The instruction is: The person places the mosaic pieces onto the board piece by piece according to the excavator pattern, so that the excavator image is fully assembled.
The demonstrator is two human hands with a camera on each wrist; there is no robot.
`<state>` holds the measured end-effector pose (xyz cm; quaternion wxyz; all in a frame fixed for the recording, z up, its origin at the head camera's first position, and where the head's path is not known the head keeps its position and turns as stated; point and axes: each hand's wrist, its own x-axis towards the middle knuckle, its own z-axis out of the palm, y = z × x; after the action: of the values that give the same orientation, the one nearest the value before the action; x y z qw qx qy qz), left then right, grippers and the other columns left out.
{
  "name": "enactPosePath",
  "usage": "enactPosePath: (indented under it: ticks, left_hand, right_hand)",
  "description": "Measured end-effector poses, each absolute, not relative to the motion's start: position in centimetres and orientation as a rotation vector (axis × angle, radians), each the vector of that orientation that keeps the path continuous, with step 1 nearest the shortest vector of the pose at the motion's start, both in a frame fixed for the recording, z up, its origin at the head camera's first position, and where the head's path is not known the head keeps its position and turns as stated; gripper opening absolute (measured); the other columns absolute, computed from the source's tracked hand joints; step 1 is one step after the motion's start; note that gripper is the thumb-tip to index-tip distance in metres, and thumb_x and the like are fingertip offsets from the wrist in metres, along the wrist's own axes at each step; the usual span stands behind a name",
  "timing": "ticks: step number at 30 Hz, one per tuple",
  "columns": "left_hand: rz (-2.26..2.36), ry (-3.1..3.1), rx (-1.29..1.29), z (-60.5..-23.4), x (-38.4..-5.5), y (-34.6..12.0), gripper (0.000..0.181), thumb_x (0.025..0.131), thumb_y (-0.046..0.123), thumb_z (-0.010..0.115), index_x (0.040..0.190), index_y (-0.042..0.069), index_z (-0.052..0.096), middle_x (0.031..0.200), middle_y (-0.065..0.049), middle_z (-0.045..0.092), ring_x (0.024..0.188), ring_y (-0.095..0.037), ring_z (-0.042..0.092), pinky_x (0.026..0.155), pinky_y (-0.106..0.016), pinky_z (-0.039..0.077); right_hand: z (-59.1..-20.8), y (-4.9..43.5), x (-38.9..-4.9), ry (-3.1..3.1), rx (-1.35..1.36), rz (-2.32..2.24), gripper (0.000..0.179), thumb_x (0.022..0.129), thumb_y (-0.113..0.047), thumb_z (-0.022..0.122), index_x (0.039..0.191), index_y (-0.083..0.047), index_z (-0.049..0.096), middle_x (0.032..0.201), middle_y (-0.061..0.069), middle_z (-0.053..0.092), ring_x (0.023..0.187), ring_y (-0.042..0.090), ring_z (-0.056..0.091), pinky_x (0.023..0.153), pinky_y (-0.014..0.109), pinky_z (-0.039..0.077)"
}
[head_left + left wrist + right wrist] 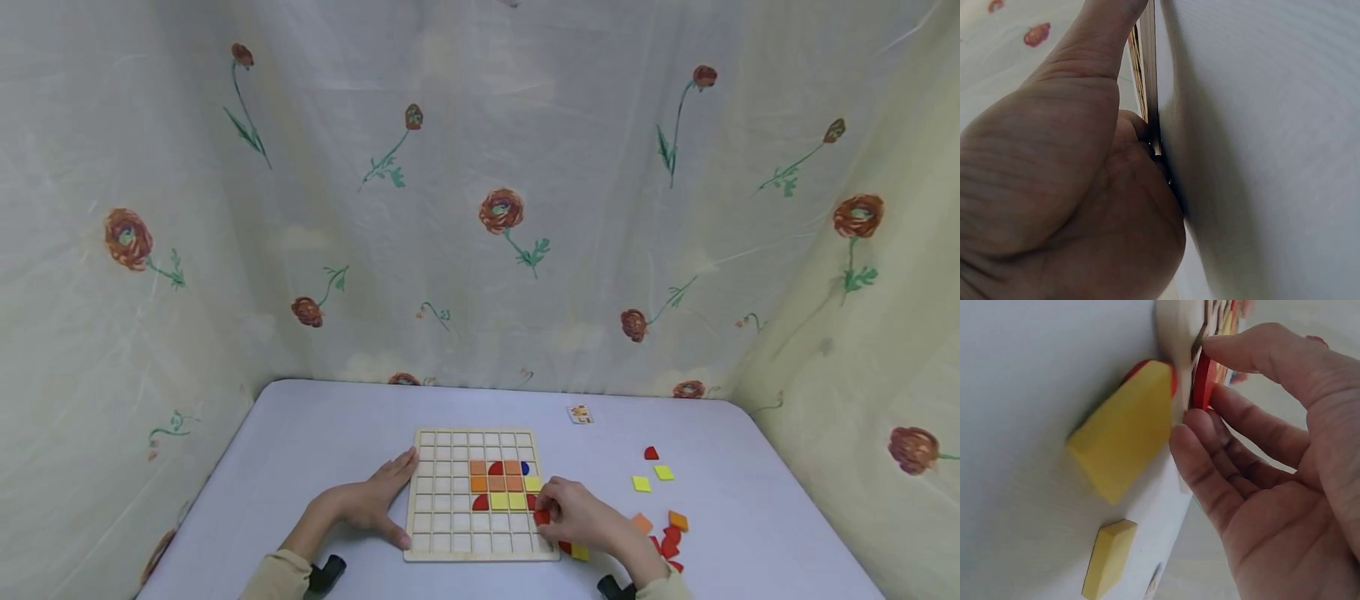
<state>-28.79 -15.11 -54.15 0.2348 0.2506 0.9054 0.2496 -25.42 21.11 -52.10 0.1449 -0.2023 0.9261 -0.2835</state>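
A wooden grid board (442, 502) lies on the table with orange, yellow, red and blue tiles in its right-hand cells. My left hand (371, 498) rests along the board's left edge, thumb and fingers spread. In the left wrist view, the palm (1129, 219) hides most of the board's rim. At the right edge, my right hand (581, 512) pinches a red tile (1202, 381) between thumb and fingertips, over the board's border. Its full outline is hidden by the fingers. Below that hand, a yellow tile (1125, 431) leans partly over a red one, beside the board.
Loose red tiles (671, 537) and orange tiles (678, 521) lie at the right. Farther back are two yellow tiles (641, 483) and a red quarter-round tile (651, 453). A small picture card (580, 414) lies behind the board. Flowered curtains (450, 208) surround the table.
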Motion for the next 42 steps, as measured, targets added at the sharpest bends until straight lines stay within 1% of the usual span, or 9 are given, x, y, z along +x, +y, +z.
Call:
enactPosePath:
  ticks: [5,12,20,25,30,33,35,39,42]
  left_hand:
    - [0.687,2.481,0.681,-54.2,-28.7,-15.1,0.132,0.062,0.058,0.083,0.156,0.007,0.004,0.164,-0.012,-0.004,0.151,-0.031,0.000,0.122,-0.050,0.010]
    - [0.689,2.480,0.683,-54.1,-28.7,-15.1,0.132,0.062,0.058,0.082,0.156,0.007,0.004,0.164,-0.011,-0.005,0.151,-0.030,-0.001,0.122,-0.049,0.009]
    - [0.690,2.483,0.688,-53.9,-28.9,-15.0,0.133,0.062,0.058,0.083,0.155,0.006,0.004,0.164,-0.013,-0.004,0.151,-0.032,-0.001,0.122,-0.051,0.009]
    - [0.688,2.481,0.681,-54.2,-29.0,-15.0,0.133,0.062,0.059,0.082,0.156,0.007,0.003,0.163,-0.012,-0.005,0.151,-0.031,-0.001,0.122,-0.050,0.009]
    - [0.690,2.480,0.675,-54.3,-28.9,-15.0,0.134,0.061,0.059,0.082,0.155,0.006,0.003,0.163,-0.013,-0.005,0.151,-0.031,-0.001,0.122,-0.050,0.008]
    - [0.691,2.482,0.693,-54.3,-28.8,-15.1,0.134,0.062,0.059,0.082,0.155,0.005,0.003,0.163,-0.014,-0.005,0.151,-0.031,-0.002,0.122,-0.050,0.007]
    - [0.692,2.484,0.703,-54.3,-28.8,-15.1,0.134,0.062,0.059,0.082,0.155,0.005,0.003,0.163,-0.014,-0.005,0.151,-0.031,-0.002,0.122,-0.050,0.007]
    - [0.695,2.480,0.706,-54.3,-28.8,-15.1,0.133,0.062,0.058,0.082,0.155,0.005,0.003,0.163,-0.013,-0.006,0.151,-0.031,-0.002,0.122,-0.050,0.008]
    - [0.692,2.478,0.702,-54.3,-28.8,-15.1,0.133,0.062,0.059,0.082,0.155,0.006,0.003,0.163,-0.013,-0.006,0.151,-0.031,-0.002,0.122,-0.050,0.009]
  right_hand:
    - [-52.3,21.1,-25.5,2.673,-0.578,-0.816,0.017,0.082,-0.019,0.077,0.092,-0.013,0.064,0.082,-0.003,0.057,0.070,0.009,0.051,0.059,0.019,0.046]
    - [-52.2,21.6,-25.8,2.664,-0.623,-0.802,0.010,0.084,-0.016,0.075,0.093,-0.015,0.070,0.088,-0.006,0.059,0.075,0.009,0.051,0.064,0.019,0.049]
    - [-51.9,21.7,-25.8,2.642,-0.624,-0.799,0.009,0.086,-0.010,0.071,0.092,-0.016,0.072,0.089,-0.008,0.063,0.079,0.009,0.054,0.073,0.024,0.055]
    - [-51.9,21.4,-25.7,2.646,-0.603,-0.778,0.009,0.087,-0.008,0.070,0.090,-0.017,0.072,0.089,-0.008,0.063,0.079,0.009,0.054,0.072,0.025,0.054]
    - [-51.9,21.6,-25.8,2.647,-0.589,-0.806,0.009,0.087,-0.007,0.070,0.092,-0.015,0.070,0.087,-0.007,0.063,0.076,0.009,0.054,0.068,0.023,0.052]
    - [-51.6,22.6,-26.1,2.679,-0.513,-0.846,0.009,0.087,-0.010,0.070,0.094,-0.014,0.068,0.086,-0.006,0.062,0.076,0.011,0.054,0.067,0.023,0.050]
    - [-51.3,23.8,-26.5,2.726,-0.403,-0.866,0.013,0.086,-0.010,0.072,0.097,-0.014,0.068,0.087,-0.004,0.062,0.079,0.013,0.053,0.068,0.025,0.049]
    - [-51.1,27.6,-27.4,2.815,-0.144,-0.893,0.027,0.083,-0.008,0.073,0.108,-0.010,0.065,0.098,0.000,0.062,0.087,0.017,0.051,0.074,0.029,0.049]
    - [-51.7,30.7,-27.9,2.851,-0.043,-0.865,0.036,0.080,-0.007,0.070,0.115,-0.005,0.062,0.106,0.005,0.061,0.091,0.020,0.051,0.075,0.033,0.050]
